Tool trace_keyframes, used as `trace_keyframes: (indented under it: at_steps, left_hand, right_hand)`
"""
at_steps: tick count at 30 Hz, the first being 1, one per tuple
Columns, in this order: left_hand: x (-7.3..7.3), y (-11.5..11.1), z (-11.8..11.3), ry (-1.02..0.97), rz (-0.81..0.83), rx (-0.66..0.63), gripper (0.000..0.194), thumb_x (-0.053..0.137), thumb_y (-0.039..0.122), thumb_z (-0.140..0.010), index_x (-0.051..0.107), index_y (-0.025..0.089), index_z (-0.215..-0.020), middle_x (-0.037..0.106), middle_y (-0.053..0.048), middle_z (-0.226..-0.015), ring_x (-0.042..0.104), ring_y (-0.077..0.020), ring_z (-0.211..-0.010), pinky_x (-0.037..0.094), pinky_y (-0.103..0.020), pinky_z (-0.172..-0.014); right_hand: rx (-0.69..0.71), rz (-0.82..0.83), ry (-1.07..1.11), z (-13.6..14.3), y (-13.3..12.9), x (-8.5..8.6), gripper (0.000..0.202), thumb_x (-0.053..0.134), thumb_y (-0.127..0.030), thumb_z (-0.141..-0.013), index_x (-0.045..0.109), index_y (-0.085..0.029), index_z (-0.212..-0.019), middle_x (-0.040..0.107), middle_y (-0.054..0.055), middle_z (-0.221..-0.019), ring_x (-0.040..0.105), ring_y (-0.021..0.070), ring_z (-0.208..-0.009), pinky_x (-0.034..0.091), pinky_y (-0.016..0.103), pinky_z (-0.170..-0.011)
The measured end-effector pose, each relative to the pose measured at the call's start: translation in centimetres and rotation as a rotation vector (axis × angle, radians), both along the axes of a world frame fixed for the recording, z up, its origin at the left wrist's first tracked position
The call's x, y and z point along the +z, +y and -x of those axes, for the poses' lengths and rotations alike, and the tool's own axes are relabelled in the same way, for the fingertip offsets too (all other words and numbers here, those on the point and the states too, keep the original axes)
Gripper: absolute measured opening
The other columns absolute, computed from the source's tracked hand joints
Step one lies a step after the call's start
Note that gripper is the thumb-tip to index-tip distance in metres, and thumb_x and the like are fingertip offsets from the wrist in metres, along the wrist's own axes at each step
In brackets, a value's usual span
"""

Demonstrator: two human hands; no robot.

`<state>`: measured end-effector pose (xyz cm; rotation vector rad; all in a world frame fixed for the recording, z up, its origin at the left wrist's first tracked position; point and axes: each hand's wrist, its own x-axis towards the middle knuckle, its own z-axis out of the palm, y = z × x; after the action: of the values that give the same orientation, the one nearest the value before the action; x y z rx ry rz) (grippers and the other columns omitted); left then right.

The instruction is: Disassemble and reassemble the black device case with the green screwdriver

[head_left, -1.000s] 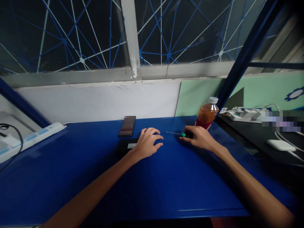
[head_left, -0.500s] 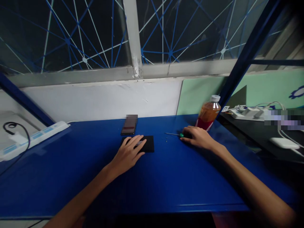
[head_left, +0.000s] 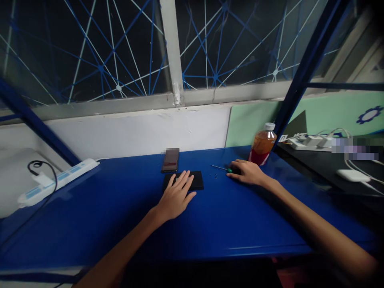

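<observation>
A flat black rectangular case lies on the blue table. My left hand rests over its near edge and middle, fingers stretched out and spread; a small greyish patch on the case shows between them. My right hand lies on the table to the right, its fingers curled around the handle of a screwdriver. The green end of the handle and the thin metal shaft stick out to the left. Several tiny screws lie between the case and the screwdriver.
Behind the case lies a phone. A bottle of orange-brown drink stands behind my right hand. At the left is a white power strip with a black cable. White chargers and cords sit on a black surface at right.
The camera view has turned slightly left and up. My left hand has shifted a little right over the case, with its fingers straighter. My right hand stays at the screwdriver.
</observation>
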<state>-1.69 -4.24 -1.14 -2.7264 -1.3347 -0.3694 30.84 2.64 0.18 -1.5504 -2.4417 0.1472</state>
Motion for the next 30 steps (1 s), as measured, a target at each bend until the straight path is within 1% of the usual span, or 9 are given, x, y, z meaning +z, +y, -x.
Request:
trace_keyframes:
  at_steps: [2,5,8,11,13,14,18,23,30]
  left_hand:
    - [0.1,0.2,0.0,0.018,0.032,-0.020,0.051,0.030,0.037,-0.099,0.022,0.017,-0.145,0.024,-0.014,-0.151,0.020,-0.0273,-0.140,0.020,-0.055,-0.110]
    - [0.6,0.7,-0.1,0.057,0.082,-0.044,0.050,0.032,0.028,-0.098,0.022,0.017,-0.145,0.023,-0.014,-0.151,0.020,-0.0287,-0.140,0.022,-0.055,-0.109]
    - [1.6,1.7,-0.2,0.064,0.098,-0.062,0.050,0.039,0.024,-0.094,0.030,0.017,-0.142,0.030,-0.015,-0.149,0.028,-0.0308,-0.137,0.028,-0.055,-0.104]
    - [2.8,3.1,-0.3,0.015,0.121,-0.094,0.045,0.049,0.036,-0.090,0.046,0.022,-0.133,0.045,-0.012,-0.139,0.042,-0.0328,-0.126,0.037,-0.054,-0.096]
    - [3.3,4.0,-0.2,-0.044,0.150,-0.125,0.042,0.053,0.044,-0.088,0.055,0.025,-0.125,0.054,-0.010,-0.129,0.050,-0.0304,-0.116,0.041,-0.050,-0.091]
    - [3.4,4.4,-0.1,-0.076,0.156,-0.140,0.042,0.056,0.046,-0.086,0.057,0.025,-0.122,0.055,-0.009,-0.124,0.052,-0.0292,-0.112,0.042,-0.049,-0.089]
    - [2.8,5.0,0.1,-0.194,0.124,-0.164,0.045,0.067,0.045,-0.078,0.061,0.026,-0.117,0.056,-0.008,-0.117,0.051,-0.0275,-0.108,0.042,-0.046,-0.088]
    - [1.7,5.0,-0.3,-0.300,0.163,-0.110,0.045,0.069,0.044,-0.076,0.061,0.029,-0.118,0.054,-0.006,-0.120,0.050,-0.0271,-0.110,0.041,-0.047,-0.090]
    - [1.7,4.9,-2.0,-0.349,0.221,-0.101,0.046,0.071,0.042,-0.076,0.060,0.030,-0.119,0.053,-0.006,-0.123,0.048,-0.0275,-0.113,0.041,-0.046,-0.090]
  right_hand:
    - [0.025,0.058,-0.001,0.0,0.7,0.4,0.037,0.057,-0.055,-0.078,0.062,-0.022,-0.094,0.065,0.005,-0.087,0.061,0.0199,-0.076,0.041,0.026,-0.058]
    - [0.052,0.146,0.003,0.2,1.9,1.1,0.041,0.063,-0.058,-0.072,0.063,-0.022,-0.092,0.066,0.003,-0.079,0.061,0.0187,-0.067,0.039,0.026,-0.052]
    - [0.073,0.200,0.028,0.6,2.6,1.3,0.042,0.065,-0.058,-0.069,0.063,-0.022,-0.091,0.067,0.002,-0.077,0.061,0.0177,-0.065,0.040,0.026,-0.052]
    - [0.074,0.209,0.064,0.7,2.4,1.0,0.042,0.064,-0.056,-0.071,0.062,-0.022,-0.095,0.067,0.002,-0.080,0.062,0.0179,-0.068,0.042,0.027,-0.056]
    - [0.064,0.187,0.083,0.7,1.8,0.7,0.042,0.063,-0.055,-0.074,0.060,-0.022,-0.099,0.066,0.003,-0.084,0.062,0.0189,-0.072,0.043,0.028,-0.059]
    - [0.064,0.151,0.101,0.7,1.5,0.6,0.039,0.062,-0.054,-0.075,0.060,-0.022,-0.097,0.066,0.004,-0.085,0.061,0.0192,-0.073,0.044,0.029,-0.061]
    - [0.090,0.068,0.083,0.6,0.9,0.2,0.032,0.055,-0.051,-0.083,0.058,-0.023,-0.097,0.063,0.005,-0.089,0.060,0.0202,-0.076,0.046,0.031,-0.065]
    - [0.090,0.100,0.052,0.3,1.3,0.2,0.031,0.054,-0.050,-0.084,0.058,-0.023,-0.097,0.062,0.005,-0.089,0.060,0.0208,-0.076,0.047,0.033,-0.066]
    - [0.097,0.145,0.067,-0.1,1.3,0.7,0.026,0.055,-0.046,-0.085,0.061,-0.023,-0.095,0.064,0.005,-0.089,0.060,0.0204,-0.076,0.046,0.031,-0.066]
